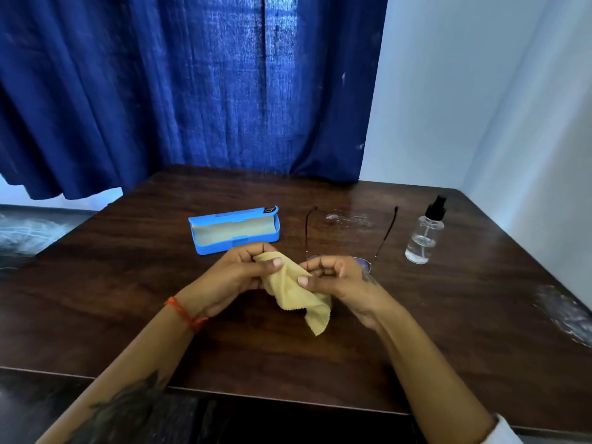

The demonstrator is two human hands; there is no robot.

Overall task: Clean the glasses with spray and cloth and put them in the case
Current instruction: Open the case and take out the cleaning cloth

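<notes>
Forearms: two bare forearms reach in from the near edge; the left one bears a dark tattoo, and a white sleeve edge shows at the right one's lower corner.
Wrist band: an orange thread band (189, 315) circles the left wrist.
Bench: a dark brown wooden bench (128, 299) carries everything; a glossy smear marks its right side.
Cleaning cloth: a pale yellow cleaning cloth (299, 299) with a zigzag-cut edge is held up between both hands, its loose corner hanging down toward the bench.
Left hand: the left hand (240, 277) is closed on the upper left part of the cloth, thumb pressed over the fabric, fingers curled behind it.
Right hand: the right hand (333, 280) pinches the cloth's right side between thumb and curled fingers; a small tattoo shows near the wrist.
Glasses: the thin-framed glasses (365, 264) lie on the bench just beyond the right hand, which hides most of the lenses; both temple arms are unfolded and point away from the person. Whether the hand touches the frame cannot be told.
Glasses case: a blue hard glasses case (235, 233) lies open just beyond the left hand, its pale lining showing, nothing in it.
Spray bottle: a clear spray bottle (424, 235) with a black pump top stands upright right of the glasses, partly filled with clear liquid.
Wet patch: a small wet patch (349, 217) glistens between the temple tips.
Curtain: a deep blue curtain (192, 91) hangs behind the bench.
Wall: a pale wall (480, 91) fills the right side.
</notes>
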